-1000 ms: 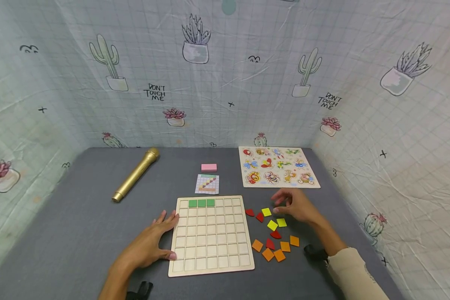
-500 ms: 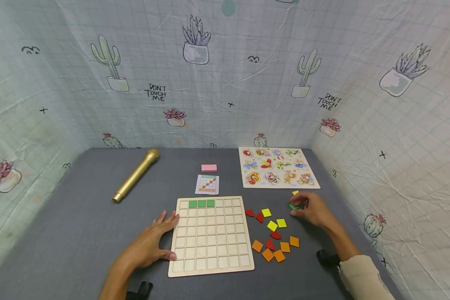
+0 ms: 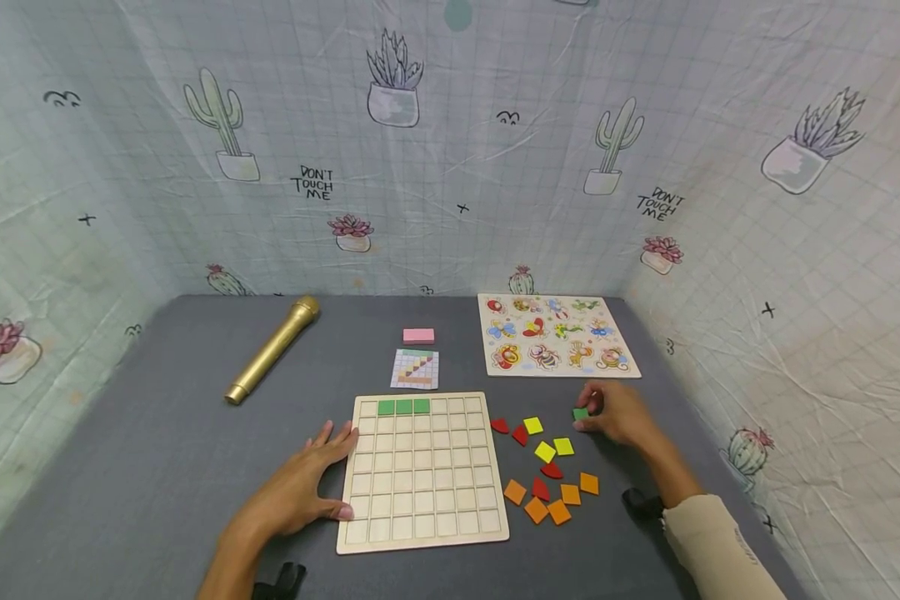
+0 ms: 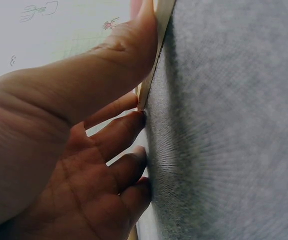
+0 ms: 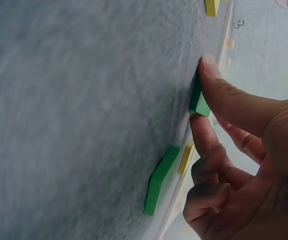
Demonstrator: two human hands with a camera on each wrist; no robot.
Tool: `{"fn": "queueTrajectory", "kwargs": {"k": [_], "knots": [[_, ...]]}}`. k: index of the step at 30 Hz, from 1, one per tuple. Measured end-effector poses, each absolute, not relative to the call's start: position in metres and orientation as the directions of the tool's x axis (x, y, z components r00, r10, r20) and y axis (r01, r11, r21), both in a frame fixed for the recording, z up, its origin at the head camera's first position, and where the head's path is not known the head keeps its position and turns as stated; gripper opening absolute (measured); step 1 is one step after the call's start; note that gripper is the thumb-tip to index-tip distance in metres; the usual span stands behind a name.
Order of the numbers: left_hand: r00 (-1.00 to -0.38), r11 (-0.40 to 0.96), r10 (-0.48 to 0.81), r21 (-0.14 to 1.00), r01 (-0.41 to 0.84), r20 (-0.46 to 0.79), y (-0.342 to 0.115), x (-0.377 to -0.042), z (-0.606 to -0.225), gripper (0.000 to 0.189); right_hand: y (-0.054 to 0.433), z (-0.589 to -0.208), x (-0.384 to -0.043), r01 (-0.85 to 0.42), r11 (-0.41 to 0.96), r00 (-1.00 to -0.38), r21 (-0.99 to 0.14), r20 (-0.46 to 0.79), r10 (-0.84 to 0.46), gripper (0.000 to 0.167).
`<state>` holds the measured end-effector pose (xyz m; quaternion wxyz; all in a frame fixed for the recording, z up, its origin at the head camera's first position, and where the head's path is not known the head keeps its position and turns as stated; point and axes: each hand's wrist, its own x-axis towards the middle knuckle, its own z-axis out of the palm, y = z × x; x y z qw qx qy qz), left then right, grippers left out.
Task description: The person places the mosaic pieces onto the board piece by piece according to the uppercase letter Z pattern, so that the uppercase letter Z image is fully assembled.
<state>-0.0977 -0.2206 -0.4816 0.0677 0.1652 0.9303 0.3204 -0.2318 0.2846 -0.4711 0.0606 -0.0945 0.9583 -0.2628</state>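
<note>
Head: held green tile roughly square-on

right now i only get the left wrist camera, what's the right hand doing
Observer: The right hand pinches a green piece.
Operator: ok and the board, anything set in it
Observer: Yes, three green squares sit side by side in its far row.
Operator: any more green close to that right hand
Observer: Yes, the right wrist view shows a second green piece lying near it.
</note>
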Motion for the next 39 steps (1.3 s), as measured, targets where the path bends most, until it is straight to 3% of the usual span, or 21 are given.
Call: {"fn": "queueTrajectory", "kwargs": {"k": [10, 15, 21, 39], "knots": [[-0.936, 0.738, 0.352, 0.623, 0.260, -0.027, -0.221, -0.098, -0.481, 0.109, 0.258, -0.461, -0.233, -0.210, 0.788, -0.955, -0.579, -0.050, -0.292, 0.019], [-0.934, 0.741, 0.356, 0.617, 0.266, -0.024, -0.221, -0.098, -0.481, 0.109, 0.234, -0.453, -0.233, -0.286, 0.708, -0.922, -0.646, -0.017, -0.388, 0.011], [-0.937, 0.744, 0.348, 0.618, 0.255, -0.032, -0.221, -0.098, -0.481, 0.110, 0.200, -0.451, -0.234, -0.358, 0.644, -0.884, -0.676, 0.023, -0.467, 0.012], [-0.934, 0.737, 0.357, 0.620, 0.268, -0.021, -0.221, -0.098, -0.483, 0.109, 0.098, -0.461, -0.244, -0.290, 0.703, -0.910, -0.649, -0.040, -0.412, 0.013]]}}
